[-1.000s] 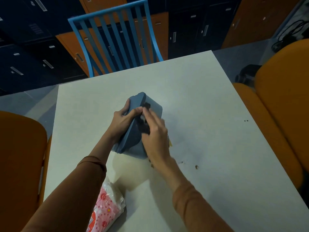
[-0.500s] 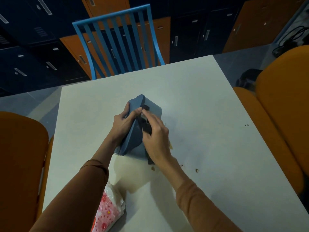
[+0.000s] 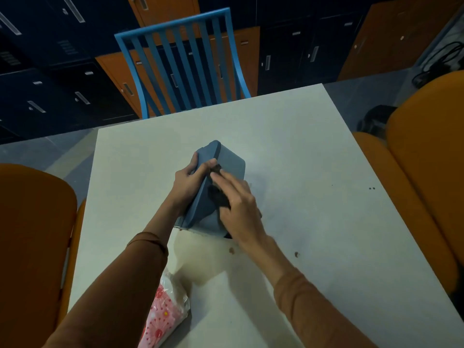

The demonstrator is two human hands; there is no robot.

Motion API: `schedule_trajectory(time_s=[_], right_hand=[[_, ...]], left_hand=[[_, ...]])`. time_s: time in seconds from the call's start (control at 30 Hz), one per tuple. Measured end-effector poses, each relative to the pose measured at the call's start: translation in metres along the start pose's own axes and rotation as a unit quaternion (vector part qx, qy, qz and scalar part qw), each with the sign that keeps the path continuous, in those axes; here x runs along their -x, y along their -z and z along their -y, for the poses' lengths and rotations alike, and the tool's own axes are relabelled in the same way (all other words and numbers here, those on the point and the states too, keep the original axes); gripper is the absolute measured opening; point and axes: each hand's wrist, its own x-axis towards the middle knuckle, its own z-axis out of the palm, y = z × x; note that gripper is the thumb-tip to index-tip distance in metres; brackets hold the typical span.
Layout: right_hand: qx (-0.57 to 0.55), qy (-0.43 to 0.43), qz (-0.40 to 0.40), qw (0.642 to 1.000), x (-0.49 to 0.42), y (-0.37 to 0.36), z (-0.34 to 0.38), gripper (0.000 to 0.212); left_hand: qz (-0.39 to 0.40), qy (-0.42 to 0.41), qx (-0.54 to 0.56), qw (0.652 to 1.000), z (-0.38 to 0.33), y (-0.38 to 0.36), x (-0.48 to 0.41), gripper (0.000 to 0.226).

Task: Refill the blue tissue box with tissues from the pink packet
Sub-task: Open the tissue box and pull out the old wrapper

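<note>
The blue tissue box [image 3: 227, 163] stands tipped on its side at the middle of the white table [image 3: 313, 222]. My left hand [image 3: 188, 182] grips its left face, thumb over the upper edge. My right hand [image 3: 236, 204] lies on the box's dark opening side, fingers pressed against it near the thumb of the left hand. The pink packet [image 3: 163, 320], clear plastic with a red flower print, lies at the near edge of the table, partly hidden under my left forearm.
A blue slatted chair [image 3: 180, 61] stands at the table's far side. Orange chairs flank the table on the left [image 3: 32, 234] and on the right [image 3: 426, 156]. Small brown crumbs [image 3: 296, 254] lie on the table near my right wrist. Dark lockers fill the background.
Both hands keep their hold on the box. My right fingers have slid a little up along the dark opening side. The view has tilted slightly.
</note>
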Motion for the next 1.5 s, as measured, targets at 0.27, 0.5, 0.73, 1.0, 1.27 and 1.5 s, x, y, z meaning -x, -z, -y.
schedule_trajectory(time_s=[0.27,0.5,0.73,1.0,1.27,1.5], right_hand=[[-0.016,0.059,0.095,0.994,0.063,0.014,-0.012,0.075],[-0.017,-0.078,-0.002,0.997,-0.021,0.011,-0.023,0.064],[-0.044,-0.009,-0.021,0.999,0.031,-0.002,0.001,0.063],[-0.044,0.001,0.016,0.999,0.002,0.003,-0.002,0.056],[-0.058,-0.083,0.023,0.995,-0.086,0.015,-0.024,0.046],[-0.079,0.005,0.052,0.996,-0.005,0.011,-0.02,0.068]], left_hand=[[0.0,-0.003,0.03,1.0,0.0,-0.001,0.001,0.071],[0.002,-0.01,-0.018,1.0,0.002,-0.002,0.004,0.085],[0.027,-0.038,-0.051,0.998,0.001,0.001,0.01,0.039],[0.067,-0.019,-0.032,0.997,-0.004,0.007,0.016,0.023],[0.014,-0.019,-0.011,1.0,-0.003,0.003,0.019,0.048],[0.0,0.001,0.016,1.0,0.002,0.008,0.017,0.07]])
